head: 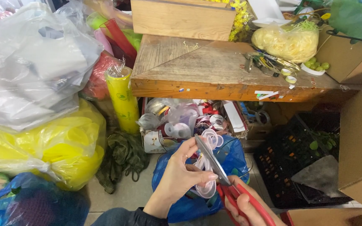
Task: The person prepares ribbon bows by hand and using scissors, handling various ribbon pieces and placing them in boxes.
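Fingers: left hand [176, 175] pinches looped ribbon [208, 165] between thumb and fingertips, the index finger curled up beside the blade; right hand [244, 207] is clenched round red scissors [227, 180], fingers through the handle loops.
Ribbon: pale pink and white, glossy and thin, coiled in several soft oval loops; it hangs from the left fingertips and lies against the blades, just above the right knuckles.
Scissors: long grey metal blades, closed or nearly so, slanting up and left past the left fingers; smooth red plastic handles low by the right fingers.
Blue bag [231, 161]: shiny crinkled plastic, directly under and behind both hands.
Box of ribbons [189, 121]: beyond the fingertips, a jumble of white, red and pink spools and curls in clear film.
Bench [214, 69]: rough, worn wood with a thick scuffed edge, well above the hands; small tools and tape rolls lie on it.
Yellow roll [122, 100]: upright tube of glossy film, up and left of the left hand.
Yellow bag [51, 150]: bulging translucent plastic, far left of the fingers.
Black crate [298, 167]: plastic lattice, right of the right hand, green leaves inside.
Carton [361, 142]: plain brown cardboard, far right.
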